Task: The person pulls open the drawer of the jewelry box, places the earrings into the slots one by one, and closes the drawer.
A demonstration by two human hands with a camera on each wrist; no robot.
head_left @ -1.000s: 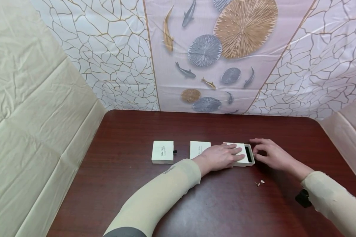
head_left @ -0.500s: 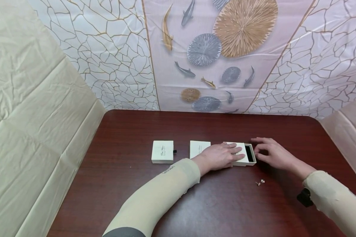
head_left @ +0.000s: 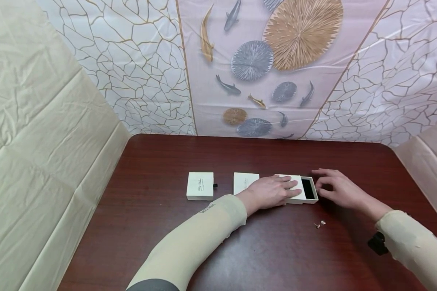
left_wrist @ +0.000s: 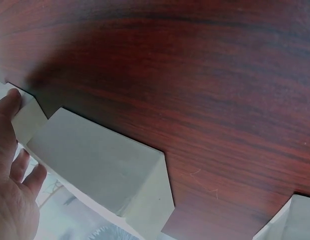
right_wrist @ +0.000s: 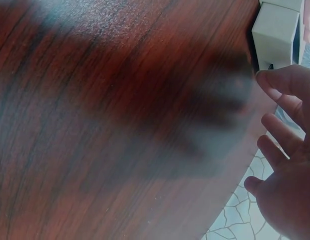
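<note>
In the head view my left hand [head_left: 271,192] rests on the rightmost white box sleeve [head_left: 296,182], fingers spread straight over its top. The sleeve's white drawer [head_left: 314,201] is slid partly out to the right, showing a black lining. My right hand [head_left: 338,189] is at the drawer's outer end, thumb and forefinger bent together. In the right wrist view those fingertips meet the small black pull tab [right_wrist: 271,66]. On the table in front of the box lie two small shiny pieces that look like stud earrings [head_left: 320,224].
A second white box [head_left: 245,180] sits under my left wrist, its lower part hidden. Further left is a third white box [head_left: 200,186] with a black tab on its right. All stand on the dark red wooden table [head_left: 262,250], backed by patterned cloth [head_left: 255,105].
The drawer has slid further right out of its sleeve, exposing more black lining. My right hand has moved right along with it, while the left hand has stayed on the sleeve.
</note>
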